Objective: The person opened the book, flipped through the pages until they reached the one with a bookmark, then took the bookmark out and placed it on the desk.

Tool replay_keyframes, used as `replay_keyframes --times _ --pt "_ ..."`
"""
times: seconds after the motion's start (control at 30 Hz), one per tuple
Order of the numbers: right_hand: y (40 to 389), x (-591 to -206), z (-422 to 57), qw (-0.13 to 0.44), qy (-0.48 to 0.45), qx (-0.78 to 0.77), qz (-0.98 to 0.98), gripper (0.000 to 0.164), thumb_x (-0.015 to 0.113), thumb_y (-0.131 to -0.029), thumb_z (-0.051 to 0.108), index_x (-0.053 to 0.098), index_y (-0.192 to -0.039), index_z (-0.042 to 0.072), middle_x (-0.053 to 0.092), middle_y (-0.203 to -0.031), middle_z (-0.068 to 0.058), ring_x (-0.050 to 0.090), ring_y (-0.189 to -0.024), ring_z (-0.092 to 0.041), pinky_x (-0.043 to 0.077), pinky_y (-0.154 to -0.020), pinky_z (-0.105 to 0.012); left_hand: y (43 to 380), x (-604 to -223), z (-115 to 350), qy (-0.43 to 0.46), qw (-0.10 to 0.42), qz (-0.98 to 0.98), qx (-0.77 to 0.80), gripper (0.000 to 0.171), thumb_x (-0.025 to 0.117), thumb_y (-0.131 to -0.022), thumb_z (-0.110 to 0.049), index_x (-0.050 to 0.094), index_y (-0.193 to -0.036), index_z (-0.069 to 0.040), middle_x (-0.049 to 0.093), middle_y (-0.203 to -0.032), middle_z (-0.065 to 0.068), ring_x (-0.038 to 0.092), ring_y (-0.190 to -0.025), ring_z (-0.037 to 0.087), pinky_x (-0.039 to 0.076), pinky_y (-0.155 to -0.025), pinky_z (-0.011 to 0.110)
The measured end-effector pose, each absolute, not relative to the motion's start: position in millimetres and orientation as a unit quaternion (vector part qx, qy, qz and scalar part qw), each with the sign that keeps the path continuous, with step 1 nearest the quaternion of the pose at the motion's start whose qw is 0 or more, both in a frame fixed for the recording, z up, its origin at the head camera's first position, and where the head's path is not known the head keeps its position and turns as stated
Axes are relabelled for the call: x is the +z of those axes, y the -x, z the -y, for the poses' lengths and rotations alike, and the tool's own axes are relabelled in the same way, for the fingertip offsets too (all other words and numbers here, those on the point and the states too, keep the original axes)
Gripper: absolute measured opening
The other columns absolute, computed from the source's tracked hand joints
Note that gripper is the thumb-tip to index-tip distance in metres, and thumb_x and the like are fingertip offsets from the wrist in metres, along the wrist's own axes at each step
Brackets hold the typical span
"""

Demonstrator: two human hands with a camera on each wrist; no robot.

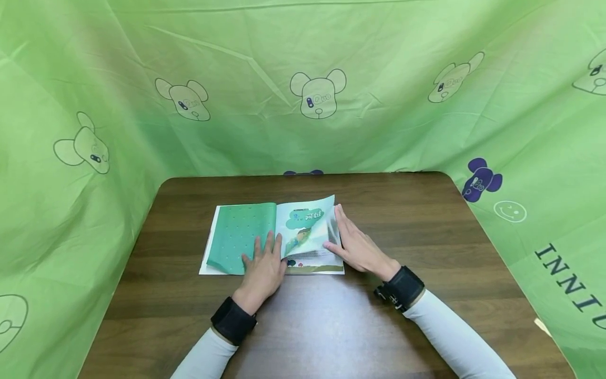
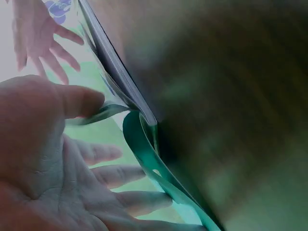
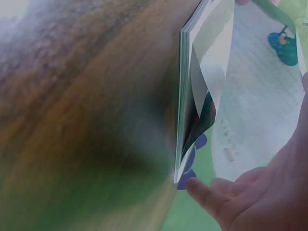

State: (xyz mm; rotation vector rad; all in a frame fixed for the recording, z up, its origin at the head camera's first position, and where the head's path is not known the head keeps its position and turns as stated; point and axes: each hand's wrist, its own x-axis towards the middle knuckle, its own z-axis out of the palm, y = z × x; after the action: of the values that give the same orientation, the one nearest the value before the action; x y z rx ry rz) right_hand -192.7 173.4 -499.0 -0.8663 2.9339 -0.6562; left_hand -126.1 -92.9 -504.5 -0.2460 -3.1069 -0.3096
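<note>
Part of green page [image 1: 241,229] hidden — under left hand [image 1: 262,273].

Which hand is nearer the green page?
Left. The left hand lies partly over the green page; the right hand is at the right edge of the book.

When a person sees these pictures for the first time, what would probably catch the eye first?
Probably the bright green cloth, hanging behind the table and printed with outlined animal heads. Next, on the table, comes the open book, its left side green and a sheet curling up on the right. The left hand rests near its fold; the right hand is at its right edge.
</note>
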Motion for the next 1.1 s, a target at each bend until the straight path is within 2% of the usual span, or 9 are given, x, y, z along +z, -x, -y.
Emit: replay_keyframes --times 0.17,0.33,0.47,0.63,0.7,0.9,1.0,1.1 --pt "192 -501 -174 0.012 0.293 -0.185 -0.938 0.098 0.037 -0.092 0.068 0.003 -0.159 0.005 0.006 -0.166 -0.014 0.014 -0.150 -0.028 0.031 -0.112 -0.048 128 -505 97 0.052 0.009 0.989 -0.141 0.066 0.049 -0.098 -0.031 0.027 -0.156 -0.008 0.032 -0.157 0.021 0.030 -0.139 0.051 0.035 -0.087 0.079" --pt "191 -506 -176 0.026 0.332 -0.155 -0.930 0.099 0.041 -0.091 0.069 0.014 -0.157 0.001 0.017 -0.163 -0.020 0.016 -0.149 -0.032 0.020 -0.118 -0.043 129 -503 102 0.037 0.017 0.980 -0.193 0.072 0.050 -0.099 -0.036 0.020 -0.158 -0.008 0.031 -0.158 0.022 0.028 -0.139 0.051 0.035 -0.088 0.078" --pt "190 -509 -177 0.030 0.354 -0.139 -0.924 0.102 0.045 -0.087 0.071 0.020 -0.156 0.001 0.022 -0.162 -0.019 0.018 -0.149 -0.031 0.020 -0.118 -0.043 129 -501 107 0.036 0.058 0.973 -0.222 0.077 0.054 -0.097 -0.032 0.016 -0.158 -0.004 0.031 -0.157 0.025 0.030 -0.139 0.050 0.041 -0.091 0.071" --pt "188 -510 -178 0.028 0.369 -0.139 -0.918 0.100 0.054 -0.084 0.069 0.030 -0.155 0.003 0.027 -0.160 -0.019 0.023 -0.147 -0.032 0.028 -0.113 -0.054 129 -499 115 0.039 0.124 0.959 -0.251 0.086 0.063 -0.092 -0.024 0.011 -0.158 -0.004 0.023 -0.158 0.027 0.026 -0.141 0.049 0.048 -0.089 0.061" --pt "187 -510 -178 0.036 0.372 -0.137 -0.917 0.099 0.056 -0.083 0.069 0.031 -0.155 0.005 0.027 -0.160 -0.018 0.023 -0.147 -0.032 0.030 -0.111 -0.057 129 -499 119 0.041 0.143 0.956 -0.255 0.091 0.066 -0.089 -0.021 0.009 -0.158 -0.005 0.018 -0.160 0.027 0.021 -0.143 0.048 0.051 -0.083 0.060" --pt "186 -510 -178 0.049 0.381 -0.127 -0.914 0.098 0.058 -0.082 0.068 0.029 -0.157 0.011 0.026 -0.161 -0.017 0.024 -0.147 -0.031 0.027 -0.110 -0.061 131 -497 129 0.044 0.187 0.949 -0.252 0.098 0.072 -0.085 -0.017 0.009 -0.158 -0.003 0.002 -0.163 0.026 0.004 -0.148 0.044 0.047 -0.090 0.061" --pt "186 -509 -178 0.039 0.390 -0.127 -0.911 0.096 0.061 -0.082 0.065 0.031 -0.156 0.011 0.027 -0.160 -0.018 0.026 -0.146 -0.033 0.027 -0.109 -0.063 132 -496 133 0.042 0.221 0.942 -0.248 0.104 0.076 -0.080 -0.014 0.009 -0.159 -0.005 -0.002 -0.163 0.025 0.002 -0.148 0.043 0.045 -0.094 0.061" --pt "186 -509 -179 0.030 0.397 -0.127 -0.908 0.094 0.062 -0.082 0.062 0.034 -0.155 0.009 0.028 -0.159 -0.020 0.027 -0.145 -0.035 0.027 -0.109 -0.064 133 -496 138 0.042 0.254 0.937 -0.237 0.114 0.082 -0.073 -0.010 0.008 -0.159 -0.009 -0.005 -0.162 0.027 0.000 -0.149 0.043 0.036 -0.099 0.068"
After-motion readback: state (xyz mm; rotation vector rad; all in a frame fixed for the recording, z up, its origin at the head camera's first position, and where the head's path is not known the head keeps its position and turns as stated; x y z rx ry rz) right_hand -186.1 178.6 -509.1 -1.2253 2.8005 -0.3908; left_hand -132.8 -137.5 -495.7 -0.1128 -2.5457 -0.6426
